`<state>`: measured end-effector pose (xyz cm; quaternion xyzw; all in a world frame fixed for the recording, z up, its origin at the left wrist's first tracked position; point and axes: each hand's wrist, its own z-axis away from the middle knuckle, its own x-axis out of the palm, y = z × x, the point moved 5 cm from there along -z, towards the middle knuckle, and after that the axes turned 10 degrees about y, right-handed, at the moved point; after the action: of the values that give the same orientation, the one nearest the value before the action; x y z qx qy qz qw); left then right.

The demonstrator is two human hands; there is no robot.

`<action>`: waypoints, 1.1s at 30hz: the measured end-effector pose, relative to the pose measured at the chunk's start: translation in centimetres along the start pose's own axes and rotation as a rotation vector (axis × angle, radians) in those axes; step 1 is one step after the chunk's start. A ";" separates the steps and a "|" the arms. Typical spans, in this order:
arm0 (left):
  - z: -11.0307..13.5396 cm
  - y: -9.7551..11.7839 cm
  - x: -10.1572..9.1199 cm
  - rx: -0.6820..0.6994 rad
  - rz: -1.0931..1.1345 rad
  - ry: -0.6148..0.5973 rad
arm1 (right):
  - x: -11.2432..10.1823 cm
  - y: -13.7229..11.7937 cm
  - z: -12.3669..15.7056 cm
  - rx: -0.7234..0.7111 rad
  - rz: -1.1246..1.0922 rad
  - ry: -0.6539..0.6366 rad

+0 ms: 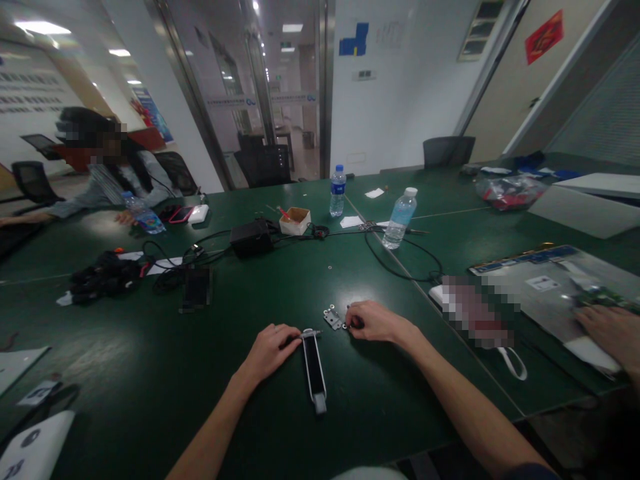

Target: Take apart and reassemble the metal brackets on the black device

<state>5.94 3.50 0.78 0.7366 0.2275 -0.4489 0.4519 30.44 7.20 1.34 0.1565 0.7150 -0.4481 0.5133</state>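
My left hand [273, 350] is closed, its fingertips pinching the left end of a thin metal pin [315, 333]. The pin lies across the top end of a long narrow frame [315, 370], pale-rimmed with a black middle, flat on the green table. Just right of it, my right hand [375, 320] has its thumb and fingers drawn together at the tabletop. What they hold, if anything, is hidden. Beside those fingertips lie a small metal bracket [332, 319] and several tiny rings.
Beyond my hands are a black box [251, 237] with cables, a small open carton [295, 221] and two water bottles [338, 191]. Another person's hand [610, 330] rests by a metal panel [545, 283] at right. A person [115, 170] sits far left.
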 end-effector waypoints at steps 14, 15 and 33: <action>0.0 0.1 -0.1 0.007 -0.002 0.012 | -0.6 -0.9 -0.1 0.038 -0.007 0.039; -0.1 0.1 -0.1 0.007 -0.003 0.011 | -0.6 -1.0 -0.2 0.030 -0.006 0.059; 0.1 -0.2 0.1 0.011 -0.007 0.019 | 3.2 -4.8 -1.1 -0.168 -0.128 0.322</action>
<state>5.81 3.52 0.57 0.7424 0.2317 -0.4447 0.4442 25.15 4.65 0.97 0.1369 0.8313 -0.3877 0.3740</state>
